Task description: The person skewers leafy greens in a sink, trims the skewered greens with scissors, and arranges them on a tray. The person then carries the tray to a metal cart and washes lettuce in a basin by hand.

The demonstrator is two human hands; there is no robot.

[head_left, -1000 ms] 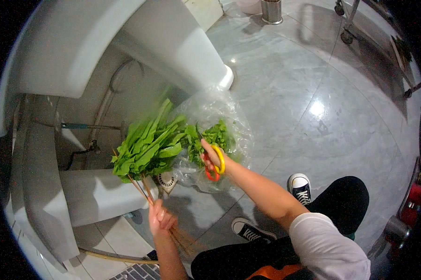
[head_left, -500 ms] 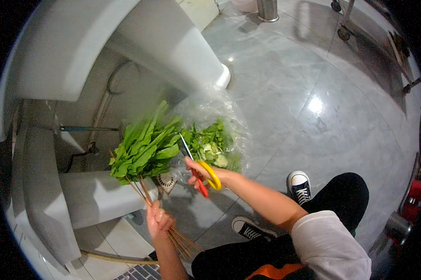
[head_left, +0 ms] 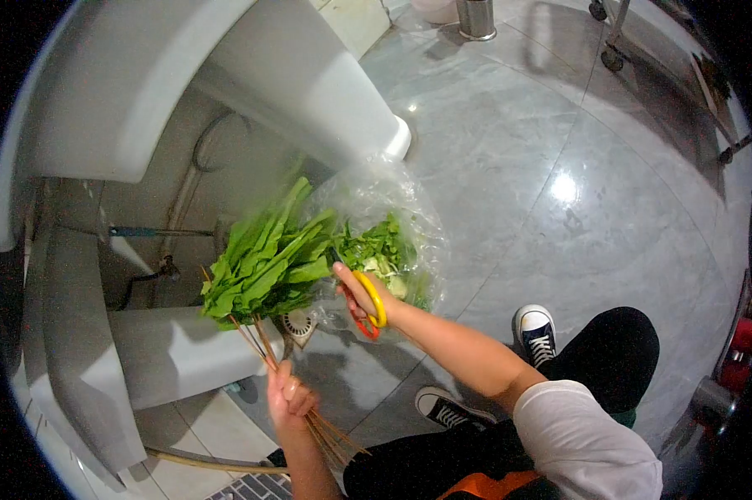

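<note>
My left hand point(head_left: 291, 395) is closed around a bundle of thin wooden skewers point(head_left: 265, 346). Green leafy vegetables point(head_left: 268, 258) are threaded on the upper ends of the skewers, fanning out above the fist. In my right hand point(head_left: 361, 296) is a pair of scissors point(head_left: 378, 302) with one yellow and one red handle loop. Its blades point up at the right side of the leaves and are mostly hidden. Just behind them, a clear plastic bag point(head_left: 426, 242) on the floor holds cut leaves and pale stem pieces point(head_left: 383, 258).
A white basin or sink pedestal point(head_left: 309, 83) rises at the upper left, above a low white ledge point(head_left: 193, 350). A round floor drain point(head_left: 297, 322) lies below the leaves. Grey floor tiles point(head_left: 518, 183) spread to the right, with a wheeled rack point(head_left: 614, 50) at the top right.
My right hand has shifted slightly upward with the scissors, whose blades now sit among the leaf edges rather than in plain sight. The leaf bundle and my left hand moved slightly right.
</note>
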